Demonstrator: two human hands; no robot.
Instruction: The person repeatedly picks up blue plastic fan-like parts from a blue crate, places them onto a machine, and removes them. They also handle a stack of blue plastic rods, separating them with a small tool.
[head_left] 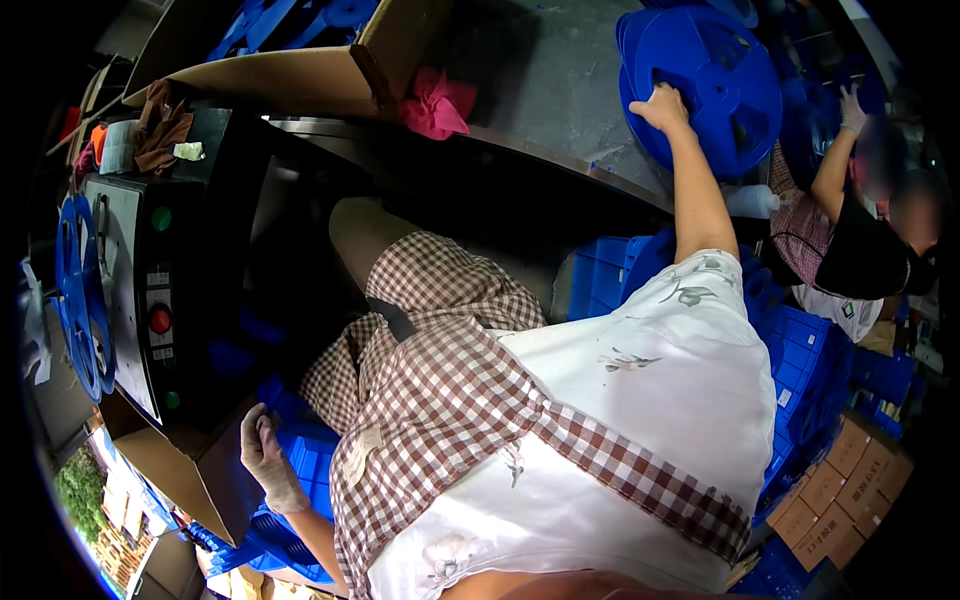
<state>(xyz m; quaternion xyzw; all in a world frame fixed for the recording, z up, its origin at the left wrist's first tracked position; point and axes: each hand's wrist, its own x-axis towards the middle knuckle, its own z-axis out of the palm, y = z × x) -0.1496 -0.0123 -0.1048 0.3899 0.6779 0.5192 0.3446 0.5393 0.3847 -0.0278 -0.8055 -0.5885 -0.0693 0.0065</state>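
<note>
My right hand [662,108] reaches out to a stack of blue plastic reels [735,85] at the upper right. Its fingers hook into a cut-out of the top reel and the thumb lies outside on the face. Low on the left, my left hand [268,462] wears a pale glove. Its fingers are loosely bent and a little apart, with nothing visible in them. It hangs beside an open cardboard box [190,470], below a dark machine [185,300] with green and red buttons. Another blue reel [82,300] stands upright on the machine's left side.
The grey metal table [540,75] carries a large carton [270,85] of blue parts and a pink cloth [438,103]. A white bottle [752,201] lies near the reels. Blue crates [600,278] stand below. A co-worker's gloved hand [852,110] is at the far right, above stacked cartons [845,490].
</note>
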